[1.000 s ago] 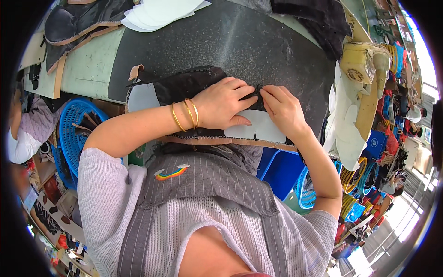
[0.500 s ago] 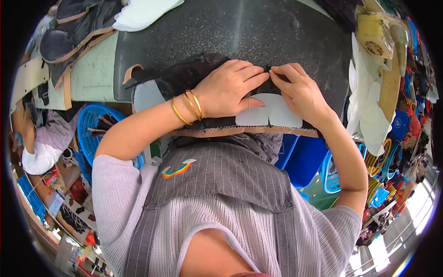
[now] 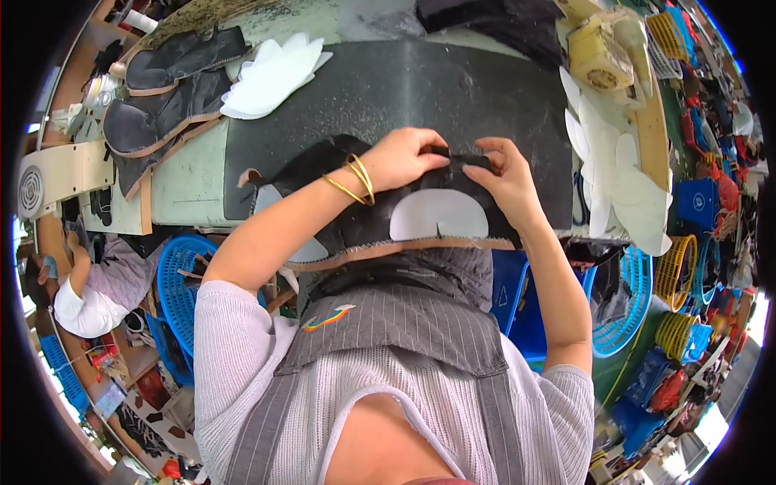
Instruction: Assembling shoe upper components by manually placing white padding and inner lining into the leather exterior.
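Note:
A black leather boot upper [image 3: 368,217] lies spread along the near edge of the table, with a stitched tan rim facing me. On it are a half-round white stiffener patch [image 3: 440,214] and another pale patch [image 3: 310,250] at its left end, partly under my left forearm. My left hand [image 3: 404,159], closed, pinches the upper's far black edge between thumb and fingers. Just right of it, my right hand [image 3: 508,174] grips the same edge, thumb against the bent fingers. A short raised stretch of black material runs between the two pinches.
Under the work lies a dark mat [image 3: 356,89]. At the far left are more black uppers [image 3: 166,109] and a fanned stack of white patches [image 3: 271,77]. White pieces [image 3: 622,190] and a yellowish machine part [image 3: 600,56] lie right. Blue baskets [image 3: 182,279] stand below; a person [image 3: 101,283] sits left.
My view has shifted, showing more of the table's far side. My hands have moved slightly apart, fingers curled more, with the upper's edge lifted between them; the half-round patch is more exposed.

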The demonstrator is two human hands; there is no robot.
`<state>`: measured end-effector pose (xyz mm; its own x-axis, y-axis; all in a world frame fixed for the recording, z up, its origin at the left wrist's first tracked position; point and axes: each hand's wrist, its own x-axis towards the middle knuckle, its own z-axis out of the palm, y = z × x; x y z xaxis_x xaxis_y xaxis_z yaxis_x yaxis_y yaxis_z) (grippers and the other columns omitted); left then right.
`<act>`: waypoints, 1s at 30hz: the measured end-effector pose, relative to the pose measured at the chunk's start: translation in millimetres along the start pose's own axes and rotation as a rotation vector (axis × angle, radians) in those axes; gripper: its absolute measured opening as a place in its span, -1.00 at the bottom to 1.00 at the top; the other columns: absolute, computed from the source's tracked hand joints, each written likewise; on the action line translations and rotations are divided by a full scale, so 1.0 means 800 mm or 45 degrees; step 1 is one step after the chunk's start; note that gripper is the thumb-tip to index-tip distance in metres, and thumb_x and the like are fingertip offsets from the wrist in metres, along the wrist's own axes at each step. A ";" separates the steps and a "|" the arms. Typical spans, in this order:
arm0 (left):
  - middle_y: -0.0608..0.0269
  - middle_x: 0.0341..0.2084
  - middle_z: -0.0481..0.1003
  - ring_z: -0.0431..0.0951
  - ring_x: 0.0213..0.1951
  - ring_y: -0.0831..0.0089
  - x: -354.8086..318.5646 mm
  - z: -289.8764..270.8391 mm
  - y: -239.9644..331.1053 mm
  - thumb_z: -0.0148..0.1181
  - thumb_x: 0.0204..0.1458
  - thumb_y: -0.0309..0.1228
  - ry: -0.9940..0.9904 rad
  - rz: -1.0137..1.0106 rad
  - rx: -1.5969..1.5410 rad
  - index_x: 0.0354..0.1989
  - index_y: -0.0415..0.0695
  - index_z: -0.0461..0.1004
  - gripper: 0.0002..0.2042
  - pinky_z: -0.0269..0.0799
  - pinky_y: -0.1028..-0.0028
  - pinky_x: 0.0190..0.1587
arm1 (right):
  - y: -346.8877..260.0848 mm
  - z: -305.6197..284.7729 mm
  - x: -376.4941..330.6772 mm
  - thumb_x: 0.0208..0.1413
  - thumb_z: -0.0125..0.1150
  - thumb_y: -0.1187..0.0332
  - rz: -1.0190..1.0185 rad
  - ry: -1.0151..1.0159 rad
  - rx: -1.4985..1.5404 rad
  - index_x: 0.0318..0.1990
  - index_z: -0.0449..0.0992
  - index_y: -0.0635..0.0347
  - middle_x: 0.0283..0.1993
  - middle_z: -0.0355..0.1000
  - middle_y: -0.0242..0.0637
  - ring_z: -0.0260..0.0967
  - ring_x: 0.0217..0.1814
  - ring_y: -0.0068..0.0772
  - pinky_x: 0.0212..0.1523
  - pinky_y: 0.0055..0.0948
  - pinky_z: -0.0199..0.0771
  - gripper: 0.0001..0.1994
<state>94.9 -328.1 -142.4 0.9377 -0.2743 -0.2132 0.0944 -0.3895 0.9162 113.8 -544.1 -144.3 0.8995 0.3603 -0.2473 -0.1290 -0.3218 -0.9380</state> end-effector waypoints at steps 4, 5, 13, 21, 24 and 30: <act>0.32 -0.38 0.55 0.49 -0.31 0.65 -0.015 -0.008 0.006 0.25 0.05 -0.49 -0.076 -0.139 -0.384 -0.19 -0.30 0.51 -0.82 0.40 0.64 -0.21 | -0.008 0.012 -0.014 0.03 0.27 0.56 0.029 -0.052 0.365 0.05 0.32 0.40 -0.24 0.49 -0.22 0.43 -0.23 -0.57 -0.22 -0.63 0.43 -0.59; 0.33 -0.39 0.55 0.49 -0.31 0.66 -0.019 -0.011 0.010 0.25 0.05 -0.49 -0.065 -0.149 -0.373 -0.20 -0.30 0.51 -0.82 0.40 0.65 -0.22 | -0.006 0.015 -0.015 0.02 0.28 0.54 0.002 -0.046 0.399 0.04 0.33 0.39 -0.26 0.49 -0.23 0.43 -0.24 -0.57 -0.25 -0.63 0.43 -0.59; 0.37 -0.43 0.51 0.44 -0.37 0.67 -0.035 -0.011 0.028 0.32 0.00 -0.43 0.084 -0.196 -0.358 -0.25 -0.26 0.53 -0.80 0.35 0.65 -0.28 | -0.015 0.033 -0.029 0.04 0.27 0.55 -0.185 0.026 0.324 0.00 0.38 0.33 -0.13 0.45 -0.26 0.41 -0.14 -0.59 -0.12 -0.63 0.42 -0.65; 0.34 -0.41 0.53 0.45 -0.34 0.65 -0.029 -0.015 0.042 0.25 0.02 -0.51 0.210 -0.019 -0.134 -0.24 -0.31 0.53 -0.84 0.40 0.61 -0.24 | -0.032 0.047 -0.039 0.04 0.27 0.55 -0.360 0.206 0.267 -0.08 0.43 0.30 -0.15 0.46 -0.29 0.40 -0.11 -0.59 -0.09 -0.60 0.42 -0.73; 0.35 -0.45 0.54 0.46 -0.38 0.66 0.006 -0.006 0.022 0.26 0.00 -0.51 0.257 0.121 -0.022 -0.28 -0.30 0.53 -0.86 0.42 0.57 -0.28 | -0.022 0.036 -0.018 0.02 0.30 0.52 -0.408 0.363 0.040 -0.11 0.46 0.28 -0.25 0.47 -0.38 0.33 -0.27 -0.68 -0.21 -0.63 0.39 -0.74; 0.08 -0.36 0.53 0.55 -0.27 0.29 0.023 -0.006 -0.007 0.38 -0.12 -0.28 0.205 0.121 0.163 -0.21 -0.24 0.48 -0.63 0.45 0.40 -0.17 | -0.036 -0.039 0.040 0.14 0.24 0.30 -0.168 0.226 -0.168 -0.09 0.47 0.29 -0.25 0.46 -0.36 0.38 -0.24 -0.62 -0.17 -0.58 0.41 -0.72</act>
<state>113.0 -326.8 -149.7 0.9827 -0.1750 -0.0613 -0.0308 -0.4801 0.8767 159.4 -550.7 -117.9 0.9655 0.2515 -0.0674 0.0397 -0.3980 -0.9165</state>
